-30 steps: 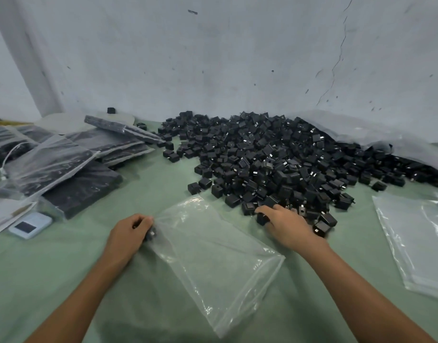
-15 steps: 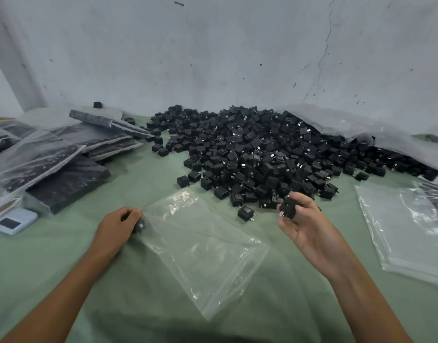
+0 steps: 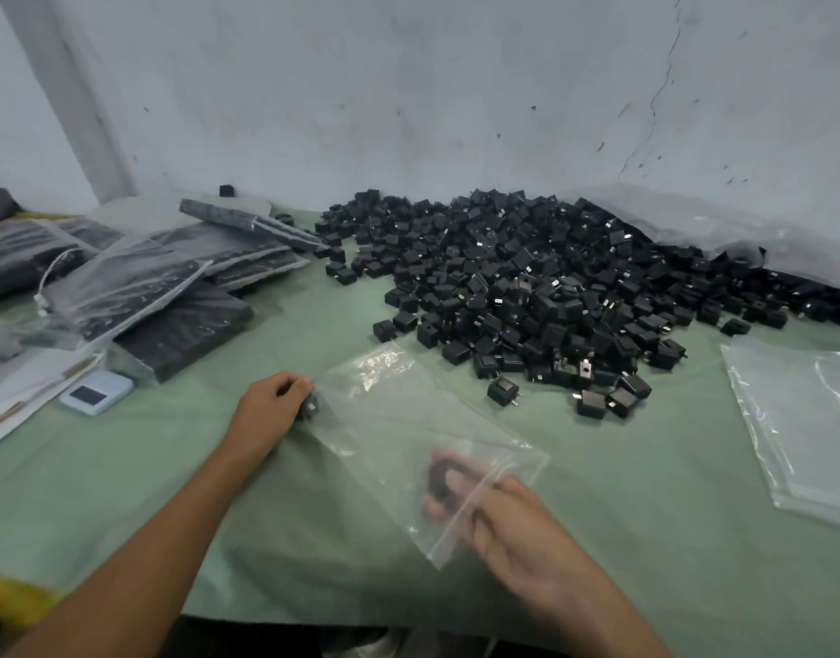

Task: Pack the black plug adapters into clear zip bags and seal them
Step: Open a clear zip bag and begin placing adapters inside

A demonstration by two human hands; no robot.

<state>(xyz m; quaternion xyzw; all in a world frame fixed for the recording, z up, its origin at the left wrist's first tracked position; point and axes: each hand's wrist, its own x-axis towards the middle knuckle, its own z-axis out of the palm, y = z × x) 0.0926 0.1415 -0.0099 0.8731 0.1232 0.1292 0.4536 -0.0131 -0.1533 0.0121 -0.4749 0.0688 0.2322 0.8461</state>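
Step in hand: filling clear zip bag (image 3: 389, 420), lying on bench (image 3: 622, 491), lower centre of frame. Left grip (image 3: 273, 406) pinching bag corner. Right grip (image 3: 518, 524), blurred, pushing black plug adapter (image 3: 439, 479) through bag mouth. Next, likely: letting go deep inside, then reaching for adapter pile (image 3: 527, 287).

Your clear bag (image 3: 399, 420) lies slack just in front of the black adapter pile (image 3: 527, 287), its mouth at the end away from the pile. One blurred adapter (image 3: 439, 479) is inside the mouth, a second adapter (image 3: 310, 405) in its closed end, nearer the pile.

One left hand (image 3: 266, 413), one right hand (image 3: 520, 529) — adapters (image 3: 527, 287) past counting
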